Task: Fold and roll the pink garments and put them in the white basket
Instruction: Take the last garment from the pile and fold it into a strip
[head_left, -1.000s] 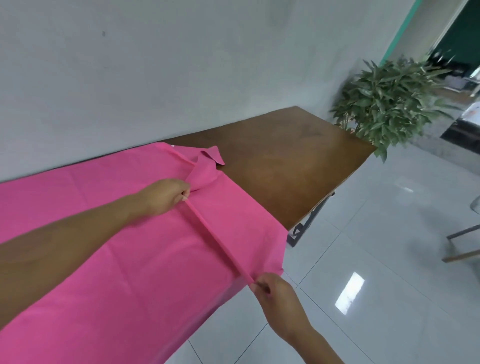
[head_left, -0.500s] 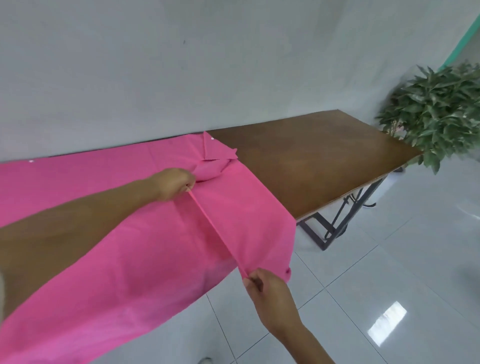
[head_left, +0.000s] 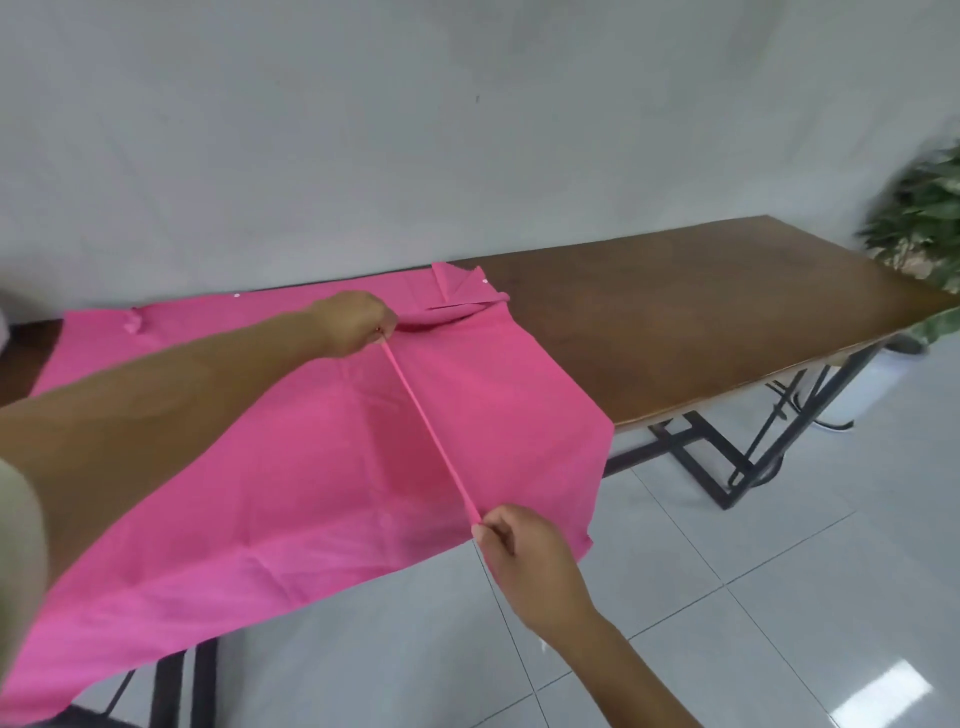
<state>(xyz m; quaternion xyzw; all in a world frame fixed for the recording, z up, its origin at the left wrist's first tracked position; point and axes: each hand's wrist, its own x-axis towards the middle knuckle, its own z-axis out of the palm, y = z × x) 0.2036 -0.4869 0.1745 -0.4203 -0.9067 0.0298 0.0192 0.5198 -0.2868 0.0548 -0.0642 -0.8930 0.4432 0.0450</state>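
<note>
Pink garment (head_left: 311, 467) lies spread flat on the brown desk (head_left: 675, 322). Its near side hangs over the front edge of the desk toward the floor (head_left: 727, 597). It has a collar (head_left: 462, 293) at the far end, by the wall (head_left: 363, 156). So it is likely a shirt, though the wide view bends things and I cannot be sure.

The left hand (head_left: 353, 322) is up by the collar. Its fingers (head_left: 382, 332) are curled tight and pinch the cloth there. The right hand (head_left: 524, 556) is at the near hem, out past the desk edge, and its fingers (head_left: 488, 530) pinch the cloth too. Between the two hands a thin ridge of cloth (head_left: 432, 431) is lifted up and pulled straight, like a tight string.

I think this is the folding step, right at its start. The ridge marks the line where the fold will go. No rolling is done yet, and the white basket is not in view.

Next, both hands should move the same way together and lay one side of the garment over the other. The ridge must be tight so the fold comes out straight. The hanging part could drag the cloth off the desk, so a gentle pull is best.
</note>
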